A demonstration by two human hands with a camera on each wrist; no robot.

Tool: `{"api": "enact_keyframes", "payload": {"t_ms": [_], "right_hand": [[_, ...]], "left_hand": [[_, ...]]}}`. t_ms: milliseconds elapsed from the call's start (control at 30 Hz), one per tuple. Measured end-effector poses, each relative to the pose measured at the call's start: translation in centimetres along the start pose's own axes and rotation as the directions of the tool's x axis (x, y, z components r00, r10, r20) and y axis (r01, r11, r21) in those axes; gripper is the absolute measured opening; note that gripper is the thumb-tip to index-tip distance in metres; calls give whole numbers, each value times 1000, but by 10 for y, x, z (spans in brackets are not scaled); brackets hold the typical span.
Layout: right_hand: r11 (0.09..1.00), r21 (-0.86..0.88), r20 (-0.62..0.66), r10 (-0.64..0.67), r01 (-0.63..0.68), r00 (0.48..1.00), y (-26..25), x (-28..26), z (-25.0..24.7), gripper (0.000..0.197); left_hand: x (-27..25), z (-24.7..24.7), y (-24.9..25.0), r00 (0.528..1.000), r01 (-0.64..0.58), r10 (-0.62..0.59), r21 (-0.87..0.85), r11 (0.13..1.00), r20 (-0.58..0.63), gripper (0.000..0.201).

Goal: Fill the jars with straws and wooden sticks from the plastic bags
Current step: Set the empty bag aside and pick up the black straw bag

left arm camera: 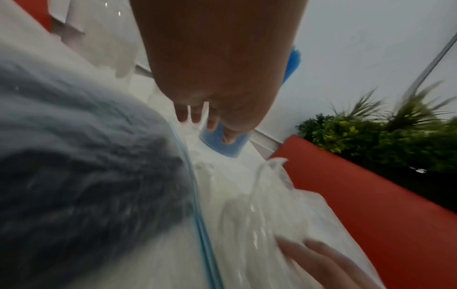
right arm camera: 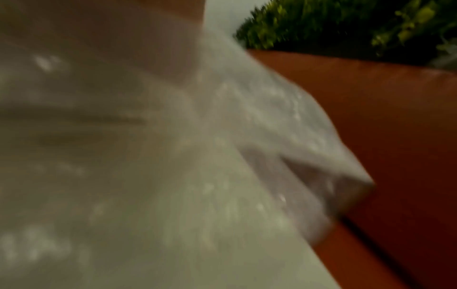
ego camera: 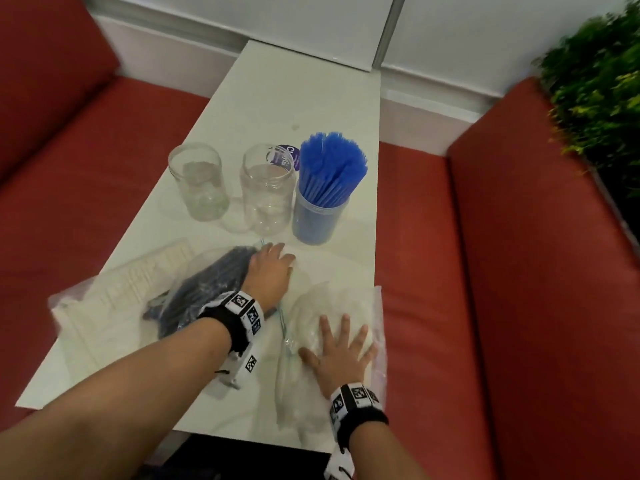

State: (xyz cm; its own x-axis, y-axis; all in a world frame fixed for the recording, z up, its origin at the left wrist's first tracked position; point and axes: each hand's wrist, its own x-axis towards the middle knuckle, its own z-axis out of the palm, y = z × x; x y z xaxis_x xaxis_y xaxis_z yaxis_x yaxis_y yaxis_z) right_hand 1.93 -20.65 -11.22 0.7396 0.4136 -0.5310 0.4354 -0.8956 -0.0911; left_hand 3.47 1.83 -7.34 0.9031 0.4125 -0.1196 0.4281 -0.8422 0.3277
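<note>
While both flat hands press three bags (ego camera: 214, 289), three jars (ego camera: 266, 195) stand, one with straws (ego camera: 330, 164).

Bare forearms, black wristbands (ego camera: 239, 327) w/ b&w square markers

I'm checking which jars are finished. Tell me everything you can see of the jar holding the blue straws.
The jar of blue straws is a clear, seemingly plastic cylinder standing upright on the white table, rightmost of three, close beside an empty clear jar; whether they touch is unclear. It has no lid on. It is packed with blue straws that stand up and fan out well above its rim. Neither hand touches it; the left hand rests on the bags nearer the camera.
</note>
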Motion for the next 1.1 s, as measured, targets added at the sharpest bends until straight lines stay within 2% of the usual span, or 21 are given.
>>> {"api": "enact_keyframes", "payload": {"t_ms": [67, 133, 200, 300, 367, 433, 500, 567, 600, 667, 733, 800, 833, 900, 933, 1000, 1067, 1100], "right_hand": [[1000, -16, -117, -1, -1, 993, -16, 0, -15, 84], [998, -6, -242, -66, 67, 968, -30, 1, -22, 82], [986, -13, -188, -167, 167, 968, -33, 2, -12, 82], [979, -30, -8, -201, 201, 980, -23, 11, 10, 82], [981, -35, 15, -189, 189, 982, -22, 15, 7, 83], [987, 9, 39, -161, 161, 986, -27, 13, -4, 82], [989, 115, 31, -97, 93, 995, -33, 11, -21, 70], [978, 206, -58, -15, 27, 998, -41, 6, -41, 48], [981, 194, -155, 11, 19, 988, -45, 3, -51, 39], [976, 190, -386, -22, 103, 922, -56, -1, -74, 26], [881, 327, -489, -150, 340, 859, -72, -6, -104, 24], [694, 492, -467, -299, 525, 832, -92, -12, -134, 32], [613, 552, -437, -366, 566, 822, -103, -15, -148, 36], [480, 668, -372, -447, 569, 814, -125, -20, -176, 40], [437, 713, -344, -464, 548, 817, -134, -23, -189, 39], [409, 755, -321, -450, 512, 833, -149, -26, -211, 34], [345, 820, -291, -436, 457, 852, -159, -30, -226, 22], [275, 859, -280, -453, 431, 846, -164, -33, -232, 14]], "left_hand": [[18, -13, -15, 986, 156, -164, 170, 973, 36, 52], [32, -25, -28, 927, 338, -358, 161, 927, 116, 64], [40, -36, -36, 875, 423, -439, 118, 898, 205, 62], [43, -47, -39, 877, 415, -414, 50, 909, 244, 31], [40, -61, -38, 881, 422, -408, -9, 906, 240, 21], [33, -78, -39, 886, 437, -398, -139, 889, 238, 14], [23, -103, -45, 911, 395, -330, -303, 867, 246, 12], [10, -133, -52, 947, 298, -214, -408, 863, 239, 14], [3, -149, -57, 958, 252, -162, -427, 869, 235, 11], [-12, -181, -66, 967, 188, -88, -435, 881, 239, 6], [-26, -208, -77, 968, 151, -40, -444, 883, 249, 5], [-38, -230, -88, 964, 125, 4, -466, 876, 265, 8], [-43, -239, -92, 961, 112, 28, -477, 871, 276, 9], [-50, -253, -99, 953, 95, 92, -577, 811, 287, 12], [-54, -257, -103, 951, 105, 122, -670, 735, 283, 16], [-60, -264, -110, 962, 103, 160, -834, 542, 223, 25], [-64, -266, -111, 984, 52, 135, -916, 398, 114, 20], [-63, -267, -108, 996, 31, 71, -930, 367, 61, 15]]}}
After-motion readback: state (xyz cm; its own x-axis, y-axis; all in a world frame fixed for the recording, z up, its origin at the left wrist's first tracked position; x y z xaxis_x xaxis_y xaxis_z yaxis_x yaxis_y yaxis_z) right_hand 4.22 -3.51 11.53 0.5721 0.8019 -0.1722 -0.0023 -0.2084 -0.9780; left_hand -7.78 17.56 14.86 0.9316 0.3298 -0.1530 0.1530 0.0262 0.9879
